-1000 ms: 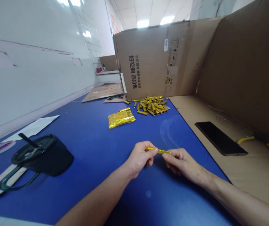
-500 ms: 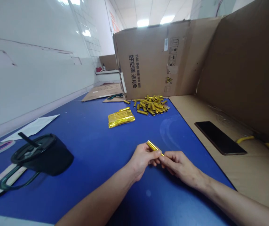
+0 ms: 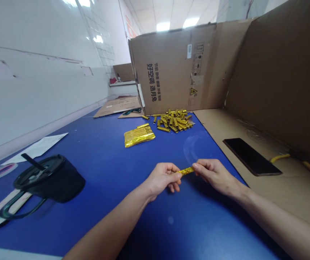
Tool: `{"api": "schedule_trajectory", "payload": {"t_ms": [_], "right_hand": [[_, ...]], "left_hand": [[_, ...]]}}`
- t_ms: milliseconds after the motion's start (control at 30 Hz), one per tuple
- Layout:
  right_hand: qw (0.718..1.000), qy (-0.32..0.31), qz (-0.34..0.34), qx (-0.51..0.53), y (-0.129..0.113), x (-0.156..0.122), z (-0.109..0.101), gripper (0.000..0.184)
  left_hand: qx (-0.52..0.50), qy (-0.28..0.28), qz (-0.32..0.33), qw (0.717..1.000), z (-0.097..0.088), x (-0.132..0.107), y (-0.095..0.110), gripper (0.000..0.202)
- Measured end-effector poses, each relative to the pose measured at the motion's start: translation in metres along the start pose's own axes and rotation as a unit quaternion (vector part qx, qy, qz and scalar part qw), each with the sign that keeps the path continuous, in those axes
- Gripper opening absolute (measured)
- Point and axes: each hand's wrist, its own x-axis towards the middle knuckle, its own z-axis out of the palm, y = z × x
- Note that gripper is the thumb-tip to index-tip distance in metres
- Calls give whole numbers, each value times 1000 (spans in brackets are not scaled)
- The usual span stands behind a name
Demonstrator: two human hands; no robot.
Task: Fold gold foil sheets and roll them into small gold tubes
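Note:
Between my hands a narrow gold foil strip (image 3: 186, 170) stretches just above the blue table (image 3: 155, 224). My left hand (image 3: 166, 177) pinches its left end between thumb and fingers, the other fingers curled loosely below. At the right end, my right hand (image 3: 210, 172) grips it with thumb and forefinger. Farther back lies a flat gold foil packet (image 3: 139, 136), with one thin gold piece at its upper edge. Beyond it and to the right is a pile of short gold tubes (image 3: 175, 122).
A dark lidded mug (image 3: 54, 178) stands at the left, near a white paper (image 3: 37, 147) and a tape roll (image 3: 0, 172). A phone (image 3: 251, 155) lies on cardboard at the right. Tall cardboard panels (image 3: 176, 72) wall off the back and right.
My hands have drawn apart, the right one moving right and slightly up. The gold piece, earlier slanted and mostly in my left hand, now spans nearly level between both hands.

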Motion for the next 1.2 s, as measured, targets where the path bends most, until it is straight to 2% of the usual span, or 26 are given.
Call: {"api": "schedule_trajectory", "payload": {"t_ms": [100, 200, 300, 367, 467, 567, 700, 833, 900, 967, 1100, 1200], "right_hand": [[998, -63, 30, -11, -4, -3, -1, 38], [991, -126, 40, -27, -8, -7, 5, 39], [987, -156, 37, -28, -8, -11, 15, 40], [987, -150, 43, -19, -7, -12, 19, 41], [990, -130, 47, -34, -6, -10, 18, 42], [991, -106, 19, -75, -7, -8, 15, 40], [989, -63, -30, -129, -6, -9, 17, 38], [958, 14, -93, -270, -1, -13, 23, 35], [948, 25, -110, -297, -1, -15, 24, 32], [959, 14, -94, -266, -4, -15, 25, 32], [991, -39, -17, -128, -7, -14, 25, 37], [994, -34, -31, -98, -5, -13, 26, 35]], "left_hand": [[42, 18, 20, 999, -1, -2, 3, 17], [84, -25, 7, 996, 4, -4, 2, 12], [85, -64, 2, 994, 7, -4, 0, 10], [84, -56, 16, 995, 4, -3, 1, 13], [78, -7, 33, 996, -7, -1, 4, 19], [68, 19, 41, 997, -15, 1, 6, 23], [44, 29, 43, 998, -15, 1, 7, 26], [-10, 52, 24, 998, -11, -1, 8, 27], [-14, 60, 26, 998, -11, 0, 9, 23], [12, 65, 54, 996, -11, 0, 9, 16], [94, 52, 113, 988, -6, -1, 7, 12], [95, 42, 113, 988, 0, -2, 4, 14]]}}
